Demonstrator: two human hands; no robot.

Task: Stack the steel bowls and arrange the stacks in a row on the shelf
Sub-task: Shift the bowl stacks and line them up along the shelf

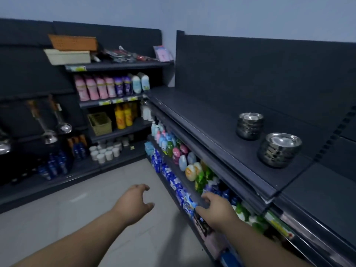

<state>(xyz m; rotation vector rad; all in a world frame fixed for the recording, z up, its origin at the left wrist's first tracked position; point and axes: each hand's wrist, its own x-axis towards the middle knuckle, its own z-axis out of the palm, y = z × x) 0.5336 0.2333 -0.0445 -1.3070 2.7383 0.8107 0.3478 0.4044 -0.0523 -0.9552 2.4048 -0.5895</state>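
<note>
Steel is shining on the top shelf [202,116]: a near stack [279,150] and a far stack [249,125] are sitting side by side. The left hand [134,203] and the right hand [215,209] are hovering low, fingers relaxed, holding nothing. Stacking is looking finished; next I am expecting only some straightening of the row.

shelf [202,114]: dark top tier, running from 10 o'clock to 4 o'clock
far stack of steel bowls [249,125]: upright on the shelf
near stack of steel bowls [279,150]: at its 4 o'clock, near, not touching
</note>
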